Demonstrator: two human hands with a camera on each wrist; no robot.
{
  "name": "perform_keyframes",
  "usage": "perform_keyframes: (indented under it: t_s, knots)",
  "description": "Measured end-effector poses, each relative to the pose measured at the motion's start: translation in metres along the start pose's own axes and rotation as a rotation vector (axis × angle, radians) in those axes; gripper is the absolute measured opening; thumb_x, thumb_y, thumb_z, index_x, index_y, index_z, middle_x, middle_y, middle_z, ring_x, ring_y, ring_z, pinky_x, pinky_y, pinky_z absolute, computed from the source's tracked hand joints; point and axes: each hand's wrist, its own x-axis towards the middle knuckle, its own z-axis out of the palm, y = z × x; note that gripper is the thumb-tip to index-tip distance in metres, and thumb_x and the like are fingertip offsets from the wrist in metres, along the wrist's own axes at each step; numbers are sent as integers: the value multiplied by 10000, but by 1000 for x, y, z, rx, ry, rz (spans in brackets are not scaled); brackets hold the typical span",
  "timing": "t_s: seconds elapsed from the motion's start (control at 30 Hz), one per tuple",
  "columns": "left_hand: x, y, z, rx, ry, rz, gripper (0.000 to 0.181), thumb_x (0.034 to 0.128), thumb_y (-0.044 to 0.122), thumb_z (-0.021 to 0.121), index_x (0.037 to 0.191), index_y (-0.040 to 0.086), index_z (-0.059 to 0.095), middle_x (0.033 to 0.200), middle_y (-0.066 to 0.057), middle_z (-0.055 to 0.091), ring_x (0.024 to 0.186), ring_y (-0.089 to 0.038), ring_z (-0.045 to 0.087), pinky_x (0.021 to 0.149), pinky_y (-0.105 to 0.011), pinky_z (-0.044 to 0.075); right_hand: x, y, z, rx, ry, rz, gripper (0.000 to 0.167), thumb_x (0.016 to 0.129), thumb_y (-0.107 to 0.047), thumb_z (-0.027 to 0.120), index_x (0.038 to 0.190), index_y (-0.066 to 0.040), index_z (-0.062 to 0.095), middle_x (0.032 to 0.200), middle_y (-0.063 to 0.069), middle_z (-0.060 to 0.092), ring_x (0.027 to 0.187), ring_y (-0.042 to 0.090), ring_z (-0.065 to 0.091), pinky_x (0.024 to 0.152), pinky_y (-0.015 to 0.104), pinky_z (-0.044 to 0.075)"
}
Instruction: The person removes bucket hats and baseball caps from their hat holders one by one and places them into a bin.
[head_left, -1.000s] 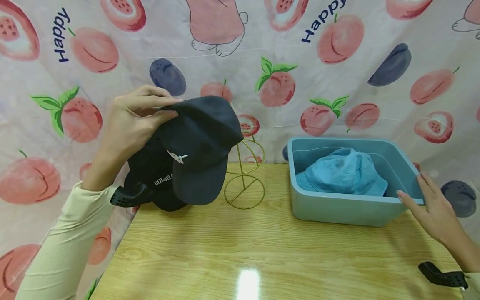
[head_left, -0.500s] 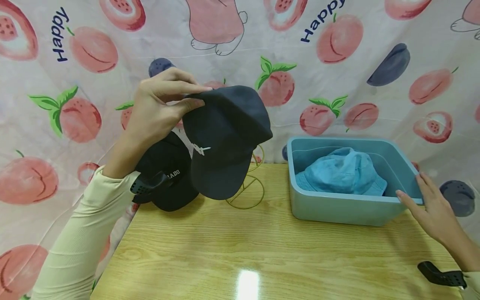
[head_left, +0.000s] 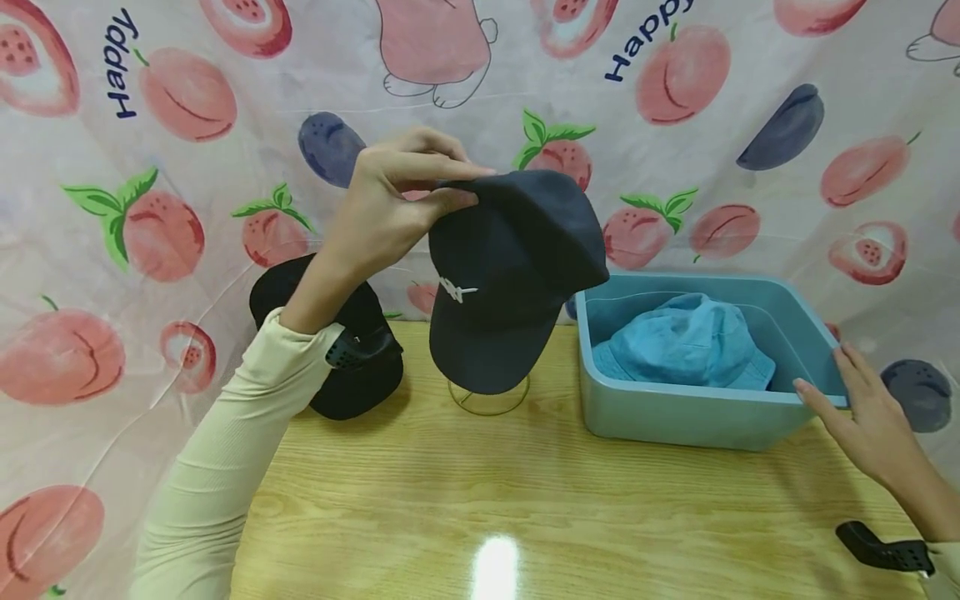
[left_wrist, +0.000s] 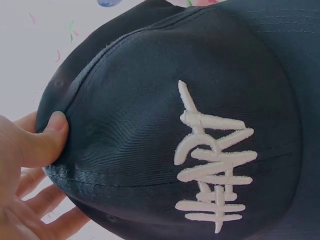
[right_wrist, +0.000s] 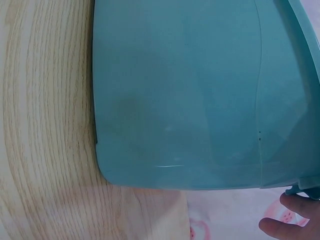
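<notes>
My left hand pinches the top of a dark navy baseball cap between thumb and fingers, holding it in the air with its brim down. White raised lettering crosses its front in the left wrist view, where the thumb presses into the crown. Below and behind the cap, a gold wire stand is mostly hidden; only part of its base ring shows. My right hand rests with extended fingers on the right front corner of a blue-green plastic bin. A light blue bucket hat lies inside it.
A black cap sits at the table's left end, partly covered by my left forearm. The wooden table ends against a fruit-print cloth that hangs behind.
My left hand has carried the navy baseball cap rightward and slightly up, from in front of the black cap to over the wire stand. My right hand stays at the bin corner.
</notes>
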Motion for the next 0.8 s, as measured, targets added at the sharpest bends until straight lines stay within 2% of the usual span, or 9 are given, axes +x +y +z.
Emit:
perform_keyframes:
  t_s: [0.07,0.13,0.4,0.6,0.67,0.8]
  knots:
    - [3,-4,6,-19,-9,52,155,809,-50,700,947,-1,752,916,-83,617,880,-157,534,688,-253,476,0,0,-1,1,0,2,778,973,-314,482,1476,76,35,1534,273,-39,1353,533,-1,978,725,41]
    - [6,-7,11,-36,-16,73,155,808,-53,700,946,-4,752,908,-83,615,860,-156,532,678,-254,466,0,0,-1,2,-1,4,780,973,-314,481,1477,73,29,1537,266,-42,1356,528,-4,980,724,36]
    - [16,-9,32,-90,-42,81,144,803,-38,713,934,3,756,909,-96,619,860,-146,520,675,-257,429,0,1,-3,9,-10,8,780,974,-312,487,1472,86,37,1532,276,-43,1352,534,-3,979,724,42]
    - [23,-12,46,-116,-51,5,147,809,-33,708,933,22,764,933,-77,620,887,-124,536,734,-264,484,2,1,-3,12,-26,17,783,977,-317,479,1476,71,18,1539,258,-55,1358,519,-22,983,720,44]
    - [26,-13,51,-110,-54,6,144,813,-23,708,934,29,766,937,-64,621,884,-114,540,747,-268,492,2,0,-3,10,-29,18,780,979,-319,474,1478,66,15,1541,251,-54,1359,517,-21,982,722,50]
    - [33,-15,61,-130,-49,47,111,816,-12,709,907,18,765,925,-75,628,873,-112,545,705,-259,467,2,-1,-4,10,-30,19,778,977,-319,476,1480,62,21,1543,250,-48,1354,528,-4,973,729,63]
